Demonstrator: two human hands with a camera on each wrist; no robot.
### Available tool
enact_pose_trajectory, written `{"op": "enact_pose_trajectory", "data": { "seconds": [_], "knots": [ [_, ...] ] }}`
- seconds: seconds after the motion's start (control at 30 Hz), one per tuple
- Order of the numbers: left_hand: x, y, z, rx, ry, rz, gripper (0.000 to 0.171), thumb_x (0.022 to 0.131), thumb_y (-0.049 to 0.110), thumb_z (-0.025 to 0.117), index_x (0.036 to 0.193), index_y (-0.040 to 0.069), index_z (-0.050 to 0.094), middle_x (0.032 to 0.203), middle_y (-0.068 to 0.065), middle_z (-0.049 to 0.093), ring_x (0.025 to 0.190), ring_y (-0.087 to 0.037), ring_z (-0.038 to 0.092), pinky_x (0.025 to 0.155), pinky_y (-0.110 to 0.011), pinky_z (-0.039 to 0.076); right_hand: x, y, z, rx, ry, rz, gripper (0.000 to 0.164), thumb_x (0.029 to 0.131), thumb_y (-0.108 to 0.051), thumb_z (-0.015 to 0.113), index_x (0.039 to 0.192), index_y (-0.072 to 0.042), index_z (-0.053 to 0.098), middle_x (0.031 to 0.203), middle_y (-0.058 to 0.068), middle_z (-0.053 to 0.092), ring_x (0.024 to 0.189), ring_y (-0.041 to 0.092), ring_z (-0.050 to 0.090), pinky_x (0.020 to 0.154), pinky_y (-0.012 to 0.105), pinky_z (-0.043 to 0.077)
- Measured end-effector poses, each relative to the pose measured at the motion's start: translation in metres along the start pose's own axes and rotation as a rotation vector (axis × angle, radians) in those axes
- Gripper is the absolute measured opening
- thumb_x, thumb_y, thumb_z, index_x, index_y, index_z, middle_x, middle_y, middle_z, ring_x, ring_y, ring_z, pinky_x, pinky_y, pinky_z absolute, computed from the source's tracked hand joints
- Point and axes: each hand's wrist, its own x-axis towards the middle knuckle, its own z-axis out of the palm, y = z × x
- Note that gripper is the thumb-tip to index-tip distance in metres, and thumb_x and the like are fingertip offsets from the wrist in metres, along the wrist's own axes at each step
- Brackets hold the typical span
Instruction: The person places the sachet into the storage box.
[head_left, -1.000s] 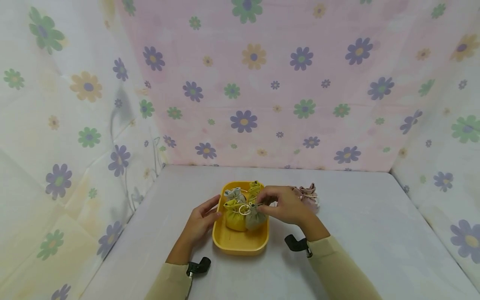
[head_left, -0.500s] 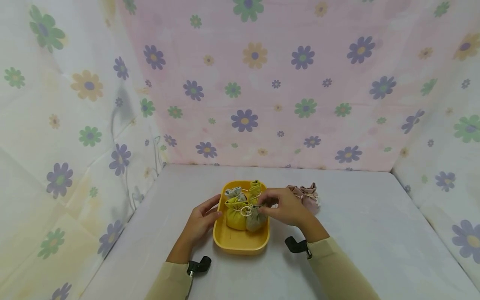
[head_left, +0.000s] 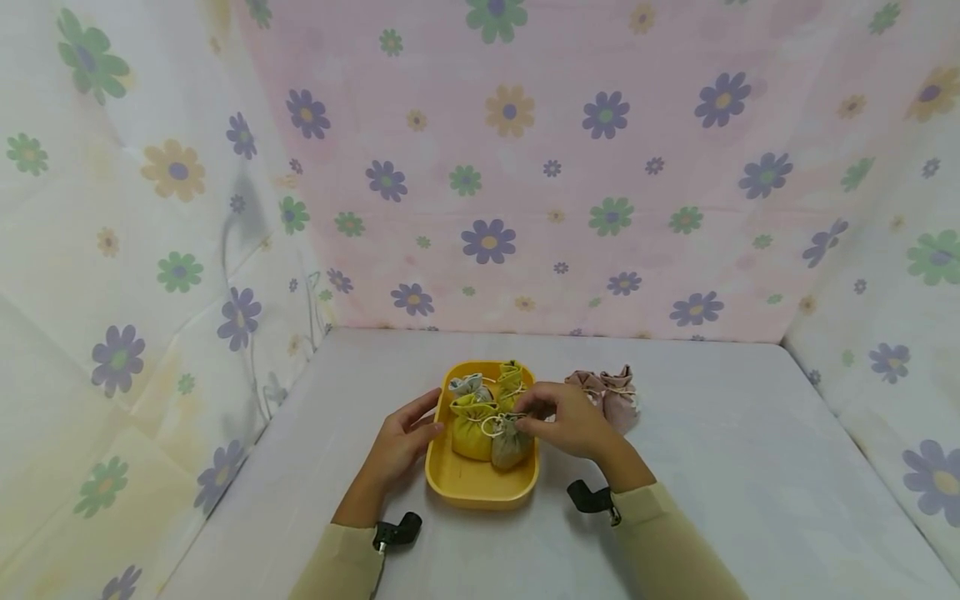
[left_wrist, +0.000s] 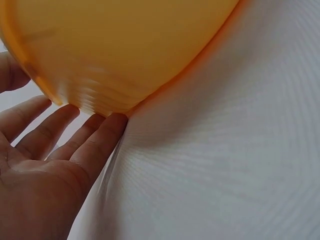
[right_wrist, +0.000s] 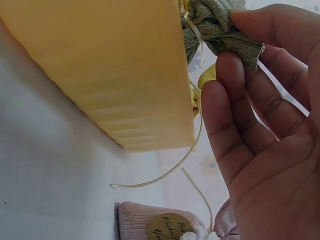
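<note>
A yellow tray (head_left: 480,490) on the table holds several small drawstring pouches. My right hand (head_left: 573,421) pinches the gathered top of a grey-green pouch (head_left: 510,450) between thumb and fingers, at the tray's right side. Its cloth neck (right_wrist: 220,27) and pale cord show in the right wrist view. Left of it sits a bright yellow pouch (head_left: 471,437). Behind are a whitish pouch (head_left: 467,386) and a yellow-green pouch (head_left: 510,380). My left hand (head_left: 405,442) touches the tray's left side with nearly straight fingers (left_wrist: 107,137) against its wall.
Two dusty pink pouches (head_left: 621,404) stand on the table right of the tray, partly behind my right hand. One bears a round brown label (right_wrist: 170,227). White table cloth (head_left: 720,450) surrounds the tray, and flowered curtains (head_left: 487,167) enclose the back and sides.
My right hand has come slightly down toward me, and the grey-green pouch in it has shifted a little the same way. More of the pink pouches shows. My left hand stays put.
</note>
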Motion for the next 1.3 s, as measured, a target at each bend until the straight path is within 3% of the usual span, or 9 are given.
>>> {"op": "enact_pose_trajectory", "data": {
  "seconds": [0.5, 0.77, 1.03, 1.3],
  "knots": [
    [0.000, 0.001, 0.001, 0.005, 0.009, -0.001, 0.057, 0.098, 0.016, 0.070, 0.151, 0.028, 0.053, 0.159, 0.003, 0.046, 0.143, -0.026, 0.052, 0.102, -0.028, 0.055, -0.003, 0.004, -0.001, -0.021, 0.009, 0.024, 0.019, 0.090, -0.025, 0.082, 0.107, -0.026, 0.074, 0.101, -0.011, 0.071, 0.085, 0.012, 0.066, 0.073, 0.029, 0.059],
    [-0.001, 0.001, 0.001, 0.016, 0.011, -0.002, 0.056, 0.099, 0.013, 0.068, 0.150, 0.027, 0.053, 0.159, 0.004, 0.047, 0.143, -0.026, 0.052, 0.102, -0.028, 0.055, -0.006, 0.002, -0.007, 0.038, 0.006, 0.018, 0.027, 0.089, -0.024, 0.082, 0.113, -0.013, 0.074, 0.106, -0.001, 0.072, 0.088, 0.018, 0.065, 0.072, 0.032, 0.058],
    [-0.001, 0.002, 0.002, 0.001, 0.013, -0.008, 0.055, 0.100, 0.010, 0.066, 0.151, 0.026, 0.053, 0.159, 0.004, 0.047, 0.143, -0.026, 0.052, 0.102, -0.028, 0.055, -0.009, 0.000, -0.014, 0.023, 0.103, 0.018, 0.031, 0.086, -0.025, 0.085, 0.111, -0.010, 0.074, 0.107, 0.012, 0.073, 0.085, 0.021, 0.066, 0.067, 0.029, 0.057],
    [-0.001, 0.003, 0.002, -0.001, 0.014, 0.002, 0.056, 0.100, 0.010, 0.065, 0.152, 0.023, 0.051, 0.160, 0.001, 0.046, 0.143, -0.027, 0.052, 0.103, -0.029, 0.055, -0.017, 0.000, -0.023, 0.007, 0.190, 0.082, 0.025, 0.087, -0.021, 0.084, 0.110, -0.019, 0.075, 0.104, 0.000, 0.070, 0.086, 0.019, 0.065, 0.074, 0.032, 0.058]
  ]
}}
